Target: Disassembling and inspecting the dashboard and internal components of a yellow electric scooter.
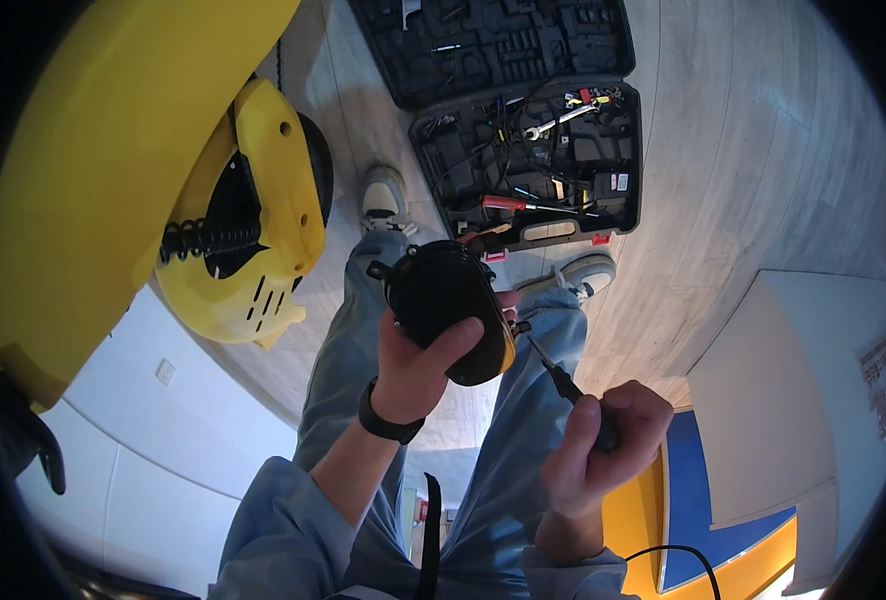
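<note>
My left hand (pixel 413 365) is closed round a black rounded housing (pixel 445 305) with a yellow edge and small lugs on its sides. The thumb presses on the housing's face, and some fingers are hidden behind it. In my right fist (pixel 608 445) is a screwdriver (pixel 563 384) with a black handle. Its thin shaft points up and left, and the tip is at or very near a small dark lug (pixel 520 328) on the housing's right side. Whether the tip touches a screw there is too small to tell.
An opened black tool case (pixel 523 228) lies on the floor ahead, holding a wrench (pixel 561 121), a red-handled screwdriver (pixel 508 203) and cables. A large yellow machine (pixel 288 190) with a black coiled cord (pixel 208 240) stands at the left. White panels (pixel 768 400) are at the right.
</note>
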Demonstrator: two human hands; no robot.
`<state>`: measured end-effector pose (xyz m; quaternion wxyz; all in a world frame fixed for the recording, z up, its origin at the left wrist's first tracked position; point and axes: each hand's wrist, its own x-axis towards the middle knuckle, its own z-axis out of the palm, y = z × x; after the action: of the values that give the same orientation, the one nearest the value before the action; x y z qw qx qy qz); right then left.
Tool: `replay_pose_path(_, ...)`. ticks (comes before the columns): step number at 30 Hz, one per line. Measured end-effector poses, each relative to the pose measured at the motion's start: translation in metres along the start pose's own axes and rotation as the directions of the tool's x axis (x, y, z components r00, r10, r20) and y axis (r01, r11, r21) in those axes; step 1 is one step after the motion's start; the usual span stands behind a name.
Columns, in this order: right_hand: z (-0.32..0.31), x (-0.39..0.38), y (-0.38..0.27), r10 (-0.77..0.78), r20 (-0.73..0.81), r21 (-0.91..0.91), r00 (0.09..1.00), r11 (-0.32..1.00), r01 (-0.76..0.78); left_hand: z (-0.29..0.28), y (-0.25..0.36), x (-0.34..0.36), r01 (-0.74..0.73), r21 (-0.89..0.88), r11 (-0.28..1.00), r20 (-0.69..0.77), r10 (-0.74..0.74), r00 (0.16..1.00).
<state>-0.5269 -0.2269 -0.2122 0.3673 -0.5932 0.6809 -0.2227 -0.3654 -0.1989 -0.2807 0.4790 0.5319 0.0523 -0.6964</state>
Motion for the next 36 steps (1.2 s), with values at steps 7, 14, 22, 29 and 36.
replay_pose_path(7,0.005,-0.001,0.000,-0.053,0.037,-0.005,0.998,0.999,0.054,0.001,-0.001,-0.001,-0.047,-0.083,0.995,-0.016,0.046,0.999)
replay_pose_path(14,0.011,-0.005,0.001,-0.011,0.014,0.022,1.000,1.000,0.010,-0.001,-0.002,-0.001,-0.010,-0.077,0.997,0.012,0.011,1.000)
replay_pose_path(22,0.007,-0.009,0.003,0.033,0.076,-0.011,0.997,0.999,-0.033,-0.001,-0.003,-0.003,-0.009,-0.045,0.999,0.007,0.009,1.000)
replay_pose_path(29,0.009,-0.008,-0.008,0.188,0.116,0.021,0.975,0.981,-0.192,-0.011,-0.009,-0.003,-0.045,0.050,0.998,-0.013,0.046,0.999)
replay_pose_path(36,0.002,-0.005,-0.009,0.058,0.214,-0.068,0.975,0.997,-0.045,-0.009,-0.008,-0.005,-0.040,0.061,0.997,0.020,0.038,0.999)
